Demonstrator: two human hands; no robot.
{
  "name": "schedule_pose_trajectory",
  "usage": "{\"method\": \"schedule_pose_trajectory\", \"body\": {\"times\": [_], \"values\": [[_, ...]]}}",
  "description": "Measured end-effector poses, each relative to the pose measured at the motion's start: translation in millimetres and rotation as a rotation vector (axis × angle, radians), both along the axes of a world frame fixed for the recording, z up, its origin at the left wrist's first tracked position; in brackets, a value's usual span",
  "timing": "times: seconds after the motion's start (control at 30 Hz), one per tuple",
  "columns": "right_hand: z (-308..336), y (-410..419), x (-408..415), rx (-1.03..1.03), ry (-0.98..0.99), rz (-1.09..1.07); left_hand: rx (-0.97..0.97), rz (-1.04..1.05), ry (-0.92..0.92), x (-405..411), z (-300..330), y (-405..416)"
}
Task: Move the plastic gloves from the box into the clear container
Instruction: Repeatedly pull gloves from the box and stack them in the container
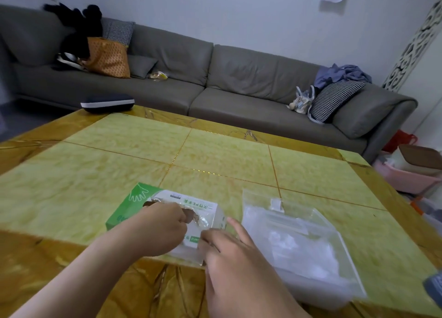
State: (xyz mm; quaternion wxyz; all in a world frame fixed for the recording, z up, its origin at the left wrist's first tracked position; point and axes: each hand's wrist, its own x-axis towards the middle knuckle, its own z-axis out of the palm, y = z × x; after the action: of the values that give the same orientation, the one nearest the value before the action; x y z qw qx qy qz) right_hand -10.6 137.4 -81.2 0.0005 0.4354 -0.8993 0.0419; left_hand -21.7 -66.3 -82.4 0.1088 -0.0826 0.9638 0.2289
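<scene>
Both hands, left (160, 229) and right (229, 253), pinch gloves (202, 221) at box (134, 205).

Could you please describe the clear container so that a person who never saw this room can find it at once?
Start at the big yellow-green table in front of the grey sofa. On its near right part, to the right of the green and white glove box and both hands, lies the clear container. It alone is see-through, with crumpled plastic gloves inside and its lid open toward the sofa.

Soft, even daylight, slightly dim; faint sheen on the table (215, 150), barely any shadows; wide-angle bending at the edges, and the whole picture a touch blurred
</scene>
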Motion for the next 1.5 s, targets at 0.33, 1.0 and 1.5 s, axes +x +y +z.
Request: {"method": "schedule_pose_trajectory", "body": {"times": [0.33,1.0,1.5], "values": [[-14.4,2.0,-3.0,-0.108,0.122,0.005,0.105,0.289,0.506,11.8,31.9,-3.8],[32.0,15.4,-1.4,-0.883,-0.159,-0.226,1.524,0.464,0.557,23.4,66.4,26.3],[50.5,31.1,-10.0,-1.17,-0.67,-0.286,1.66,0.288,0.234,19.2,55.2,64.6]]}}
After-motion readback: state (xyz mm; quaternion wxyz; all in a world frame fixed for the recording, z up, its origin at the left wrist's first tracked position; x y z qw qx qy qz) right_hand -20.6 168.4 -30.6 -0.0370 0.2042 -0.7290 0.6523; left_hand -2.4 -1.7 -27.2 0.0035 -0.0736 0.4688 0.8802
